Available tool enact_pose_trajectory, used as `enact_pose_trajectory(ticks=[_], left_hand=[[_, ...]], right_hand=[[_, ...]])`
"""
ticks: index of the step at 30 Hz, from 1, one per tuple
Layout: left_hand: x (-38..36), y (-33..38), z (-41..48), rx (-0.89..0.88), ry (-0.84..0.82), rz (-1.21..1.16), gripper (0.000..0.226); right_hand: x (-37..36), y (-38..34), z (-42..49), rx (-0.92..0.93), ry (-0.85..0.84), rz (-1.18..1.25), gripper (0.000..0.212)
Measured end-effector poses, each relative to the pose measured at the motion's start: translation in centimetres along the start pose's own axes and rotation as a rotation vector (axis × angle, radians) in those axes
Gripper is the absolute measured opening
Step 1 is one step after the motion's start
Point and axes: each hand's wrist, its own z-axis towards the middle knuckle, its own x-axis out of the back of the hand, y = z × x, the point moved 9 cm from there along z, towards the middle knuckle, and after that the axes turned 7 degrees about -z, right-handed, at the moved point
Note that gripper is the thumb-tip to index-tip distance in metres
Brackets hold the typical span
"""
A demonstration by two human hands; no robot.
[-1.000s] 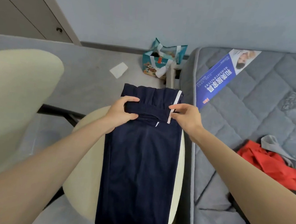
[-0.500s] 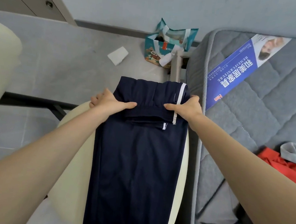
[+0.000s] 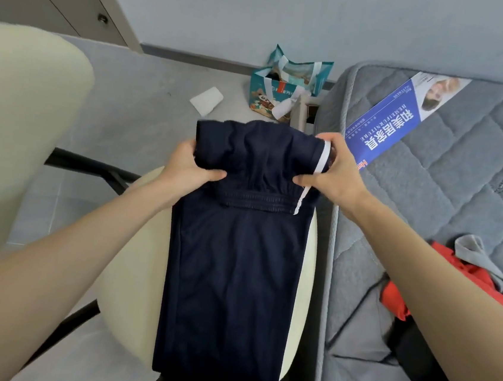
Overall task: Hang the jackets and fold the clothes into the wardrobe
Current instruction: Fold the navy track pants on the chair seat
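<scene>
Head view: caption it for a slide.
Left hand and right hand grip navy trousers lying on a cream chair beside a mattress.

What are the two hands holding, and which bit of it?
The navy trousers. The left hand and right hand each have a grip on the folded-over far end, one at each side; the rest lies on the cream chair seat.

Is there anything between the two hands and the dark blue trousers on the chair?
Nothing visible stands between them. The left hand and the right hand grip the far end of the trousers directly, one at each side. The trousers lie along the chair seat.
</scene>
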Motion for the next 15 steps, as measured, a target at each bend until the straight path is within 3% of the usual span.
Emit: enact_pose_trajectory(ticks=[3, 5, 7, 9, 12, 15], left_hand=[[1.0, 1.7, -4.5, -0.368, 0.073, 0.241, 0.038], [0.6, 2.6, -8.1, -0.659, 0.061, 0.531, 0.027], [-0.3, 1.6, -10.6, -0.804, -0.005, 0.812, 0.033], [-1.2, -0.6, -12.1, -0.825, -0.097, 1.004, 0.046], [-1.4, -5.0, -13.6, -0.677, -0.251, 1.121, 0.047], [0.1, -8.6, -14.2, -0.414, -0.229, 0.955, 0.044]], right_hand=[[-0.3, -0.9, -4.2, 0.232, 0.057, -0.356, 0.057], [-1.2, -1.6, -7.7, 0.430, 0.111, -0.595, 0.048], [-2.7, -1.2, -11.0, 0.564, 0.113, -0.801, 0.043], [-4.5, 0.7, -13.4, 0.571, 0.047, -0.997, 0.047], [-7.2, 4.8, -16.3, 0.493, -0.152, -1.216, 0.058], [-8.8, 8.1, -18.6, 0.374, -0.277, -1.254, 0.055]])
